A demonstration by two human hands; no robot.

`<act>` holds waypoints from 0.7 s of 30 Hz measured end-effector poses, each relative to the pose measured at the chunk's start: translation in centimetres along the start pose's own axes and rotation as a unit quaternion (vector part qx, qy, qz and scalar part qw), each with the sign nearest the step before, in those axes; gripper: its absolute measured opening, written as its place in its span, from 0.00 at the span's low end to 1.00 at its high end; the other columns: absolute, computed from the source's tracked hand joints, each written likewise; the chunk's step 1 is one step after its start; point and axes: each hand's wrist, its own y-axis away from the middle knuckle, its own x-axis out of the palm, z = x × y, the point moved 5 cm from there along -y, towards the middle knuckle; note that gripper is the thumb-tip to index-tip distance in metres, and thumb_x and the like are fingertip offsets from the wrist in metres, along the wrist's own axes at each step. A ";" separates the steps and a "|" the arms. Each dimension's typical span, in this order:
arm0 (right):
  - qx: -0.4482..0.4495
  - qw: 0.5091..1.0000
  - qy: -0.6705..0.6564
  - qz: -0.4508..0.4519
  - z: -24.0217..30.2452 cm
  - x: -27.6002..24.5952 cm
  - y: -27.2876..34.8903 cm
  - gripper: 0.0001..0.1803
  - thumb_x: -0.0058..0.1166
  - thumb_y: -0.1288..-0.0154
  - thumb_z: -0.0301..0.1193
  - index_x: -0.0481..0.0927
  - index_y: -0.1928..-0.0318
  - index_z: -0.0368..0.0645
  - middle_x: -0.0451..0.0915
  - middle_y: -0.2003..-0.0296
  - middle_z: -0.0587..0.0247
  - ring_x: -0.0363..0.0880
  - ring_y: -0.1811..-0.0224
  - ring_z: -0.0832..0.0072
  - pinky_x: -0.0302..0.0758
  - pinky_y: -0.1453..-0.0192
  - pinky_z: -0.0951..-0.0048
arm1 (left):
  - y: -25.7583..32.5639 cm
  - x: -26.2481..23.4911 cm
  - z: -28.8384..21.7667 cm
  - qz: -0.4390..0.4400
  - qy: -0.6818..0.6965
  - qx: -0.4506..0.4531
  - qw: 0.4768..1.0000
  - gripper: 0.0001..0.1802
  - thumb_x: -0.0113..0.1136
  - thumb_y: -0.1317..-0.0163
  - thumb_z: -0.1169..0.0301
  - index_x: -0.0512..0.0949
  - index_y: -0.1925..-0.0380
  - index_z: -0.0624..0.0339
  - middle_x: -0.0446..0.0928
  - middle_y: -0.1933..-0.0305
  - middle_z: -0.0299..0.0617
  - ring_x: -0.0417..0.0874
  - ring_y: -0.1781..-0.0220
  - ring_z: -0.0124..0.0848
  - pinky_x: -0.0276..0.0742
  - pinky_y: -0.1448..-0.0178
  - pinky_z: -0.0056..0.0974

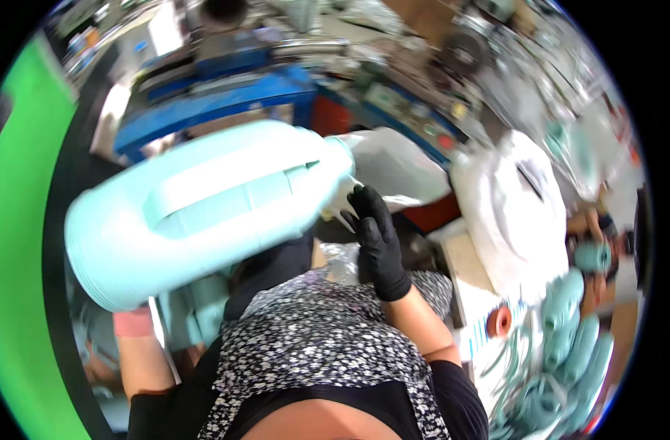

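Note:
A large light blue plastic jug [203, 209] with a moulded handle lies tilted across my chest, its neck pointing right. My left hand [133, 321] is under its base at the lower left. Only a pink cuff shows, the fingers are hidden behind the jug. My right hand [379, 238], in a black glove, is raised with its fingertips at the jug's neck, where thin whitish plastic scraps [341, 213] hang. Motion blur hides whether the fingers pinch them.
A white plastic bag [401, 165] lies just beyond the neck, and another full white sack [518, 213] stands on the right. Several light blue bottles [570, 345] are piled at the lower right. A blue machine frame [225, 99] stands behind. Another person's hand [588, 220] is at the far right.

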 end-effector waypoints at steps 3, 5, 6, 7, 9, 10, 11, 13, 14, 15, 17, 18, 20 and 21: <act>-0.067 0.979 0.152 -0.120 4.9 -4.5 2.6 0.27 0.46 0.30 0.32 0.61 0.34 0.37 0.70 0.42 0.58 0.70 0.44 0.70 0.66 0.38 0.69 | 1.2 7.5 7.3 0.229 -0.287 -0.042 0.929 0.28 0.50 0.32 0.65 0.60 0.33 0.58 0.67 0.34 0.47 0.69 0.34 0.39 0.64 0.31 0.43; -0.061 0.946 0.253 -0.196 6.0 -5.7 5.1 0.21 0.47 0.34 0.30 0.70 0.43 0.34 0.75 0.51 0.58 0.72 0.49 0.70 0.67 0.42 0.70 | 1.4 9.1 11.3 0.363 -0.404 -0.002 0.839 0.29 0.50 0.31 0.65 0.58 0.32 0.58 0.66 0.33 0.47 0.68 0.33 0.39 0.63 0.30 0.43; -0.083 0.927 0.307 -0.200 6.8 -6.4 6.6 0.19 0.46 0.36 0.27 0.70 0.45 0.34 0.75 0.53 0.57 0.72 0.49 0.68 0.67 0.41 0.68 | 1.3 8.9 13.2 0.392 -0.459 0.032 0.797 0.29 0.49 0.31 0.64 0.57 0.32 0.57 0.66 0.33 0.46 0.68 0.33 0.39 0.62 0.30 0.43; -0.092 0.922 0.308 -0.217 6.8 -7.3 8.4 0.20 0.46 0.36 0.27 0.70 0.44 0.34 0.74 0.51 0.57 0.72 0.47 0.67 0.66 0.40 0.67 | 0.9 7.9 14.8 0.390 -0.513 0.057 0.762 0.30 0.49 0.31 0.64 0.56 0.31 0.57 0.66 0.33 0.46 0.68 0.33 0.38 0.62 0.29 0.43; -0.084 0.911 0.309 -0.261 6.7 -7.8 11.4 0.22 0.45 0.36 0.26 0.68 0.41 0.33 0.73 0.47 0.55 0.70 0.44 0.65 0.64 0.38 0.66 | -0.8 5.2 16.0 0.326 -0.609 0.078 0.719 0.26 0.46 0.31 0.65 0.60 0.34 0.58 0.68 0.35 0.47 0.69 0.34 0.38 0.64 0.31 0.43; -0.067 0.901 0.312 -0.293 6.8 -7.8 12.8 0.23 0.44 0.36 0.26 0.67 0.40 0.33 0.72 0.45 0.54 0.69 0.42 0.64 0.63 0.36 0.65 | -0.9 8.1 14.7 0.289 -0.544 0.070 0.785 0.26 0.46 0.30 0.64 0.61 0.34 0.60 0.68 0.35 0.47 0.70 0.35 0.38 0.65 0.32 0.42; -0.038 0.895 0.309 -0.320 7.0 -8.1 14.4 0.25 0.42 0.35 0.25 0.65 0.37 0.32 0.71 0.43 0.53 0.68 0.40 0.64 0.61 0.35 0.65 | -1.1 11.1 13.6 0.255 -0.466 0.066 0.845 0.25 0.45 0.29 0.64 0.62 0.35 0.61 0.68 0.35 0.48 0.71 0.36 0.38 0.65 0.32 0.41; -0.082 0.876 0.299 -0.370 6.3 -9.0 16.2 0.22 0.40 0.27 0.30 0.65 0.36 0.32 0.71 0.41 0.52 0.70 0.40 0.66 0.64 0.35 0.66 | -0.9 10.2 15.1 0.182 -0.156 -0.087 0.967 0.23 0.44 0.28 0.64 0.64 0.38 0.64 0.70 0.37 0.48 0.73 0.38 0.37 0.68 0.35 0.40; -0.120 0.876 0.245 -0.398 5.8 -9.9 17.1 0.23 0.40 0.27 0.30 0.64 0.36 0.32 0.70 0.40 0.51 0.70 0.40 0.66 0.64 0.35 0.65 | -0.6 9.5 16.1 0.133 0.012 -0.161 0.978 0.23 0.43 0.28 0.64 0.65 0.39 0.66 0.71 0.38 0.48 0.74 0.39 0.36 0.70 0.37 0.39; -0.141 0.878 0.234 -0.394 6.0 -9.8 17.5 0.24 0.40 0.27 0.34 0.64 0.36 0.31 0.69 0.38 0.50 0.70 0.39 0.64 0.65 0.35 0.62 | -0.4 9.0 16.4 0.159 -0.151 -0.129 0.967 0.23 0.40 0.26 0.61 0.67 0.41 0.68 0.73 0.42 0.46 0.77 0.44 0.34 0.72 0.40 0.36; -0.185 0.857 0.364 -0.314 10.5 -7.4 16.1 0.26 0.37 0.26 0.41 0.67 0.40 0.30 0.71 0.42 0.51 0.71 0.43 0.64 0.67 0.38 0.62 | 0.3 10.3 18.1 0.190 -0.124 -0.248 0.942 0.23 0.40 0.26 0.60 0.68 0.42 0.67 0.75 0.45 0.45 0.78 0.46 0.32 0.73 0.42 0.35; -0.192 0.832 0.440 -0.278 12.4 -6.2 15.6 0.27 0.36 0.26 0.42 0.69 0.42 0.29 0.72 0.44 0.51 0.72 0.45 0.65 0.67 0.40 0.63 | 1.2 11.0 18.7 0.204 -0.109 -0.309 0.923 0.22 0.39 0.25 0.60 0.68 0.43 0.66 0.75 0.47 0.45 0.78 0.47 0.32 0.74 0.43 0.35; -0.165 0.827 0.469 -0.263 12.5 -5.7 14.8 0.22 0.38 0.26 0.38 0.72 0.48 0.29 0.75 0.53 0.54 0.74 0.55 0.70 0.70 0.49 0.68 | 2.8 9.1 20.5 0.199 -0.117 -0.276 0.933 0.21 0.39 0.25 0.61 0.69 0.44 0.65 0.76 0.49 0.44 0.79 0.49 0.31 0.74 0.43 0.35; -0.105 0.840 0.452 -0.282 11.8 -6.0 15.4 0.21 0.39 0.26 0.37 0.73 0.48 0.29 0.76 0.55 0.55 0.74 0.57 0.72 0.71 0.51 0.70 | 3.2 9.3 20.1 0.243 -0.198 -0.198 0.929 0.20 0.39 0.25 0.61 0.69 0.44 0.63 0.75 0.48 0.44 0.78 0.47 0.31 0.74 0.42 0.36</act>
